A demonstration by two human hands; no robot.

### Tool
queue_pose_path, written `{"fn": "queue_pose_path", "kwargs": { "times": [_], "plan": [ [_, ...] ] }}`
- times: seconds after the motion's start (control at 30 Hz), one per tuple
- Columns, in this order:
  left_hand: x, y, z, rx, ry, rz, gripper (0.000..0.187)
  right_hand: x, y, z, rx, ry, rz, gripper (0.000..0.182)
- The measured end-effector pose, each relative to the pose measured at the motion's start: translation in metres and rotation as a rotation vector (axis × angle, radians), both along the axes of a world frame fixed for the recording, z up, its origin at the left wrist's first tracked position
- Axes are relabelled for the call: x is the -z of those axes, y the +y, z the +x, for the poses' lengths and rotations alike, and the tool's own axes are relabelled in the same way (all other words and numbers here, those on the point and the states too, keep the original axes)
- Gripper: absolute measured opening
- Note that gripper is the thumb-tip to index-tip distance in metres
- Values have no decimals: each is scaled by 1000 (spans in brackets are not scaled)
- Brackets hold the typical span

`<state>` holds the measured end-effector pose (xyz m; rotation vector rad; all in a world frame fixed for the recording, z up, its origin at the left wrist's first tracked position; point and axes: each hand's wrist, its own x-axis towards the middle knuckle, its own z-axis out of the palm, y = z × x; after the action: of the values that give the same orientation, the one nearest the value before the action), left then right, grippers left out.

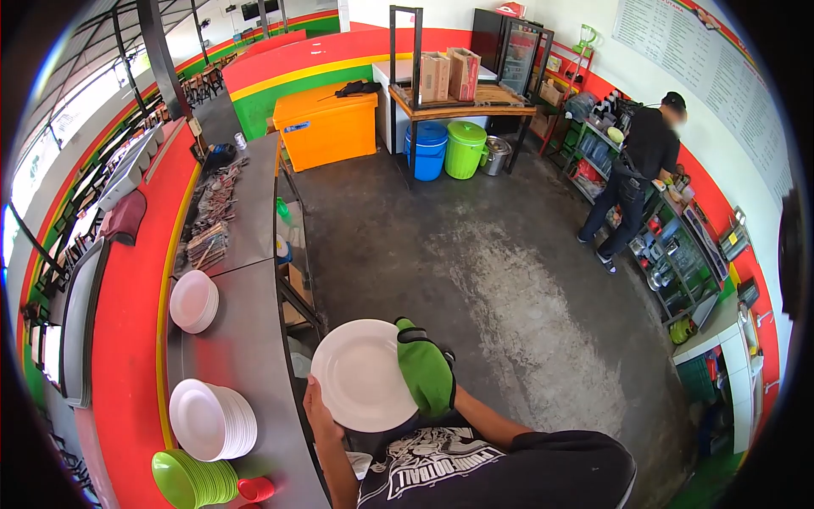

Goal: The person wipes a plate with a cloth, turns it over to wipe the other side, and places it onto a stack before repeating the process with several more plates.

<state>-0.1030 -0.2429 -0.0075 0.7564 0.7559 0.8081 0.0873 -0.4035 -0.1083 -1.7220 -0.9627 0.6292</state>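
Note:
A round white plate (pixel 360 373) is held in front of the black shirt. My left hand (pixel 322 416) grips its left edge, with the fingers partly hidden. On the plate's right side a green cloth (pixel 426 373) lies over or around my right hand (pixel 445 399), whose fingers are mostly hidden. To the left, on the grey counter (pixel 254 339), stand a large stack of white plates (pixel 212 420), a smaller stack of white bowls (pixel 194 302), a stack of green plates (pixel 193 479) and a small red dish (pixel 255 489).
Cutlery (pixel 212 212) lies farther up the counter. An orange chest (pixel 326 127), a wooden table (pixel 462 97), blue (pixel 426 151) and green bins (pixel 465 150) are at the back. A person (pixel 649 153) stands by the right-hand shelves (pixel 678 263).

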Motion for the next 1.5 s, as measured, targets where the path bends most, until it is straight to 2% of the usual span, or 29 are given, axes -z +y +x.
{"fn": "queue_pose_path", "kwargs": {
  "times": [0.17,0.27,0.4,0.5,0.6,0.77,0.83,0.93,1.07,1.17,1.33,1.5],
  "plan": [
    [-11,14,-11,208,7,89,43,-2,1,4,-10,-12,-9,54],
    [-18,18,-3,236,82,202,45,0,0,5,-14,-6,-11,54],
    [-31,15,2,289,420,469,47,-1,0,8,-26,-9,-19,54],
    [-37,16,4,365,412,440,51,-9,3,13,-55,-39,-25,54],
    [-36,16,8,398,429,464,45,-27,14,19,-102,-106,-47,54],
    [-46,16,16,464,384,525,45,-89,48,20,-190,-411,-113,54],
    [-42,16,18,483,373,551,45,-111,62,14,-176,-609,-62,54],
    [-41,17,17,484,498,583,47,-132,73,0,-98,-869,138,55],
    [-46,13,17,304,364,560,48,-124,84,3,110,-936,243,49],
    [-45,16,12,179,279,513,48,-101,81,6,185,-872,300,48],
    [-23,28,-4,-102,149,390,44,-36,66,-2,40,-480,196,47],
    [-25,28,-1,-313,16,277,48,18,56,-32,-192,-273,75,45]
  ]
}}
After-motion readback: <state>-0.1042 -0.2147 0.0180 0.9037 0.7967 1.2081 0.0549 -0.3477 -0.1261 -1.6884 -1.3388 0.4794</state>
